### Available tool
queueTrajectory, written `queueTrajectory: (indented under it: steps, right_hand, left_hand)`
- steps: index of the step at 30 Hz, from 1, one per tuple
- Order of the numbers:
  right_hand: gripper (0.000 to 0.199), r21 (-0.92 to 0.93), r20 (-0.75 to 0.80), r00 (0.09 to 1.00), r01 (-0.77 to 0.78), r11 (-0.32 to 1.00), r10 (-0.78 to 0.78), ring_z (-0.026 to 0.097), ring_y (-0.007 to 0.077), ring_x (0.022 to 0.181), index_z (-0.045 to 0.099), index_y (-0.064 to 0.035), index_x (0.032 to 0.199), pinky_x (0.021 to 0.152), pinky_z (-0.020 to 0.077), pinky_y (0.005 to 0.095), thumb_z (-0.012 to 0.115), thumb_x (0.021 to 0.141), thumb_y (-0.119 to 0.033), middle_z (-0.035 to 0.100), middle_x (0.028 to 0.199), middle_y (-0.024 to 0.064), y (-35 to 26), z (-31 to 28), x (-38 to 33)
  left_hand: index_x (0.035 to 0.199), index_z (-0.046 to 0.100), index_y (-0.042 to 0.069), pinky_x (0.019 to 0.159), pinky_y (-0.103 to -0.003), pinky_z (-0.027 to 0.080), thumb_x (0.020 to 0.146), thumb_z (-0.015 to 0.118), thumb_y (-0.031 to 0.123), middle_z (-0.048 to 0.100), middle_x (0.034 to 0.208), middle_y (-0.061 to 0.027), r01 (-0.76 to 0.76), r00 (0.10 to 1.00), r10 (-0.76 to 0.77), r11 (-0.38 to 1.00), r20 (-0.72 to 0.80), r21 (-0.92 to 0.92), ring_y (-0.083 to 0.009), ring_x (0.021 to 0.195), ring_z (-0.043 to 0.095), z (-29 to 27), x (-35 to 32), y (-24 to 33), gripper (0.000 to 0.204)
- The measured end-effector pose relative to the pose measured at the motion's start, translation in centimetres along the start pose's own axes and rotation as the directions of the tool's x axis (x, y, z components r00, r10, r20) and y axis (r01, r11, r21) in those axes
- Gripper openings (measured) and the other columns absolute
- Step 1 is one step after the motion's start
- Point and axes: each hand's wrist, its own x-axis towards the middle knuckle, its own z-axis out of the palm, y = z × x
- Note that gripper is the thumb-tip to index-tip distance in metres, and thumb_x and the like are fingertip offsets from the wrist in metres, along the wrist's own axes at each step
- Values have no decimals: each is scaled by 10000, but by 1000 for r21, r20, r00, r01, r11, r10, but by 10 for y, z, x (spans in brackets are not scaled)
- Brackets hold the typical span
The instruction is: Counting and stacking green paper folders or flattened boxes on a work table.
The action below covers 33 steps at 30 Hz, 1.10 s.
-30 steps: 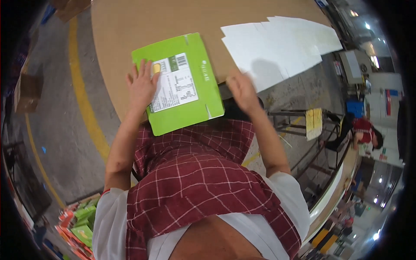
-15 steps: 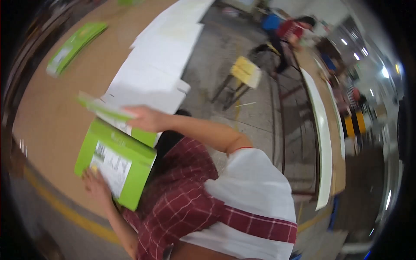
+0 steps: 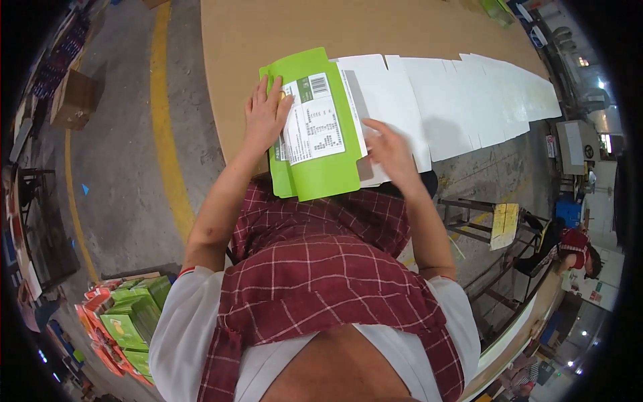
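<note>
A green carton blank (image 3: 341,175) with a printed white panel lies at the table's near edge in front of me, its left side folded along a crease. My left hand (image 3: 266,115) rests on that left side, fingers stretched out and spread. Just off the right edge of the carton is my right hand (image 3: 392,155), slightly blurred, its index finger and thumb apart and nothing seen between them. Beneath that hand, a row of overlapping white sheets (image 3: 462,100) with slotted edges fans out to the right, partly covered by the green carton.
The brown tabletop (image 3: 288,27) stretches away from me, with another green piece (image 3: 497,11) at its far right. Stacks of green and orange cartons (image 3: 127,315) stand on the floor at lower left. A stool with a yellow top (image 3: 504,226) and a seated person (image 3: 577,249) are at right.
My view has turned. The green piece that was in my right hand is no longer seen there, and the carton now lies flatter. My left hand now lies on the carton's left side.
</note>
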Motion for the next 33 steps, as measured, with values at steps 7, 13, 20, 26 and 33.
queueTrajectory:
  steps: [7, 13, 20, 26, 33]
  right_hand:
    - [548, 562, 215, 947, 81, 823, -240, 510, 269, 1023, 268, -69, 1313, 863, 406, 369, 424, 871, -355, 507, 1130, 186, 1, -5, -11]
    - [501, -710, 144, 891, 396, 582, -429, 402, 307, 1123, 415, -48, 1214, 896, 313, 453, 484, 831, -363, 418, 1233, 154, 10, 72, 22]
    - [694, -473, 199, 871, 486, 735, -448, 342, 337, 1162, 318, -75, 1270, 905, 303, 476, 599, 732, -413, 388, 1231, 212, -31, 103, 23]
    - [778, -829, -25, 882, 245, 503, -471, 418, 356, 1088, 258, -20, 1281, 818, 400, 484, 650, 700, -358, 404, 1182, 246, -56, 150, 4]
    - [334, -250, 14, 986, 166, 954, -168, 578, 237, 790, 411, -4, 1154, 627, 476, 326, 448, 824, -35, 575, 854, 168, -85, 98, -34]
  left_hand:
    - [1259, 377, 103, 987, -484, 152, 836, 432, 317, 350, 1307, -106, 66, 987, 132, 202, 94, -977, -241, 1239, 279, 41, -7, -45, 477]
    - [1253, 385, 103, 982, -484, 163, 824, 446, 312, 359, 1300, -107, 83, 986, 110, 338, 127, -938, -250, 1235, 282, 42, -5, -41, 481]
    - [1244, 397, 104, 977, -484, 178, 806, 466, 305, 371, 1289, -108, 40, 985, 129, 496, 119, -867, -262, 1229, 286, 42, -6, -43, 487]
    - [1237, 406, 104, 972, -484, 192, 791, 483, 299, 382, 1280, -109, 2, 985, 139, 597, 106, -802, -273, 1224, 289, 43, -5, -41, 493]
    - [1179, 474, 105, 983, -475, 162, 751, 521, 284, 427, 1242, -112, -171, 984, 172, 985, 46, -24, -328, 1197, 284, 11, -9, -5, 466]
